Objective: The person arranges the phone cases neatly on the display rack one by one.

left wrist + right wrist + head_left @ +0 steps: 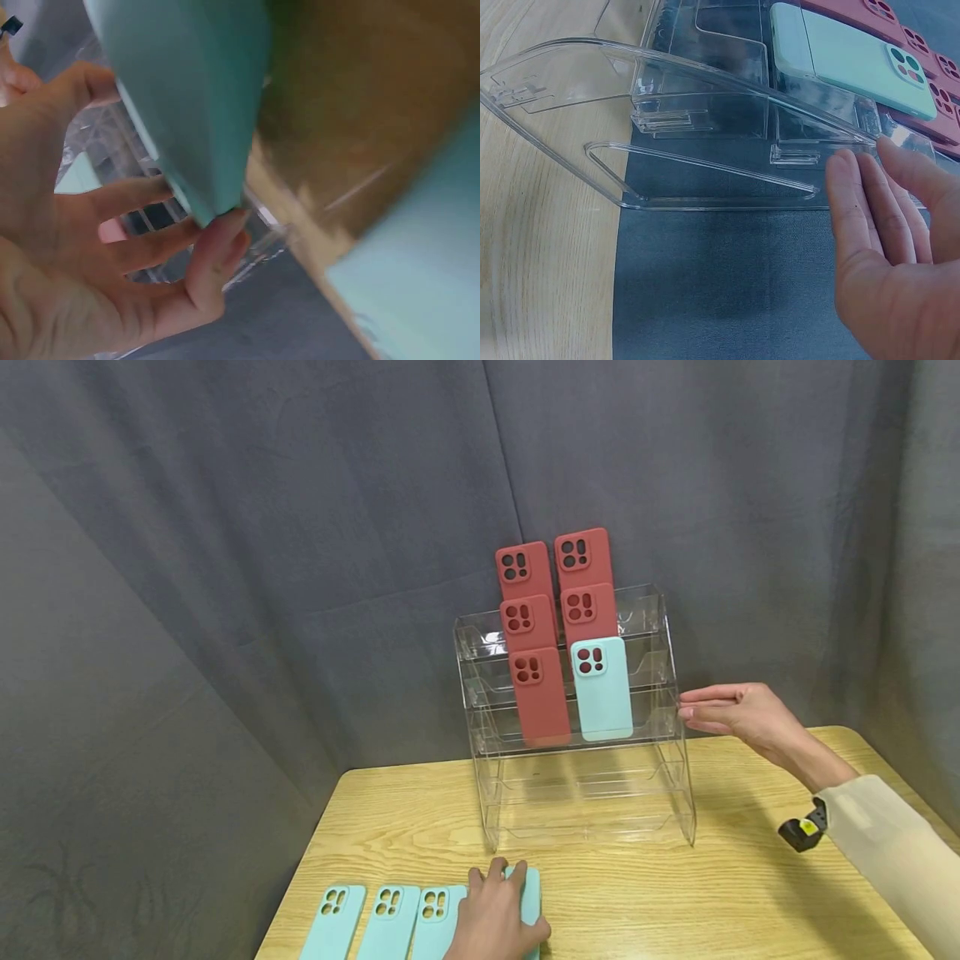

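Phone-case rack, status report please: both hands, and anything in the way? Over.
Left hand gripping mint case. Right hand at edge of clear rack. Five red cases, another mint one racked. Nothing visible between held case and rack.

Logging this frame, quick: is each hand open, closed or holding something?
Left hand: closed, holding a mint phone case.
Right hand: open, fingers straight, beside the clear rack.
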Tool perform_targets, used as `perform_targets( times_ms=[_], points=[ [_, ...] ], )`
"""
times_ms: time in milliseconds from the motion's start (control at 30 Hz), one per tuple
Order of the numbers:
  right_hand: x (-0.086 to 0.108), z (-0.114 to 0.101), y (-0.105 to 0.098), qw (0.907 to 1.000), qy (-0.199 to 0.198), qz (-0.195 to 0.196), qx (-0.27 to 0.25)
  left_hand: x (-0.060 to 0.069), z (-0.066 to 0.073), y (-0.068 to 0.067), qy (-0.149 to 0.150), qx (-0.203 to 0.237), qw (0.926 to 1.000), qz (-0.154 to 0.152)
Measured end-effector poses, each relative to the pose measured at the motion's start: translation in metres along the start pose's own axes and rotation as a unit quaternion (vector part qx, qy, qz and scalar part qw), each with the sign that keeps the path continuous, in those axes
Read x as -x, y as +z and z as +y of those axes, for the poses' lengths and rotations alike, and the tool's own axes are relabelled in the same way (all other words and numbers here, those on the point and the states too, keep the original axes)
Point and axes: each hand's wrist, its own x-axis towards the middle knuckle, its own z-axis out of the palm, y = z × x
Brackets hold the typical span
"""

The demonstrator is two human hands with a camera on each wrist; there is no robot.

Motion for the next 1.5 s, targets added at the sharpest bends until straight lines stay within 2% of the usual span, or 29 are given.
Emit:
perform_targets(
  times_ms=[100,233,367,500,667,867,967,1133,1300,1367,1500],
  points=[
    [0.001,-0.001,0.0,1.0,0.001,0.0,0.007,-0.005,0.01,-0.007,0.016,-0.004,0.9983,0.055],
    [0.001,-0.003,0.0,0.9997,0.004,-0.001,0.022,-0.016,0.025,-0.018,0.028,-0.008,0.9912,0.129],
    [0.0,-0.003,0.0,0.9995,0.007,-0.001,0.032,-0.03,0.042,-0.029,0.042,-0.007,0.9806,0.191],
    [0.001,-0.002,0.001,0.9993,0.009,0.002,0.036,-0.048,0.058,-0.034,0.062,-0.021,0.969,0.238],
    [0.001,-0.001,0.0,0.9995,0.009,0.003,0.032,-0.073,0.074,-0.036,0.083,-0.052,0.9505,0.295],
    [0.001,-0.001,0.0,0.9997,0.006,0.004,0.023,-0.104,0.092,-0.037,0.108,-0.079,0.9217,0.364],
    [0.001,-0.002,0.0,0.9997,0.006,0.004,0.022,-0.119,0.102,-0.04,0.107,-0.079,0.9126,0.387],
    [0.0,-0.005,0.0,0.9996,0.01,0.004,0.027,-0.138,0.117,-0.044,0.087,-0.069,0.9085,0.403],
    [0.001,-0.005,0.0,0.9995,0.007,0.008,0.031,-0.153,0.127,-0.042,0.096,-0.092,0.899,0.417],
    [0.001,-0.005,0.0,0.9993,0.006,0.009,0.035,-0.158,0.13,-0.04,0.098,-0.103,0.8973,0.418],
    [0.001,-0.005,0.0,0.9992,0.006,0.009,0.038,-0.165,0.136,-0.036,0.093,-0.112,0.8982,0.415]
  ],
)
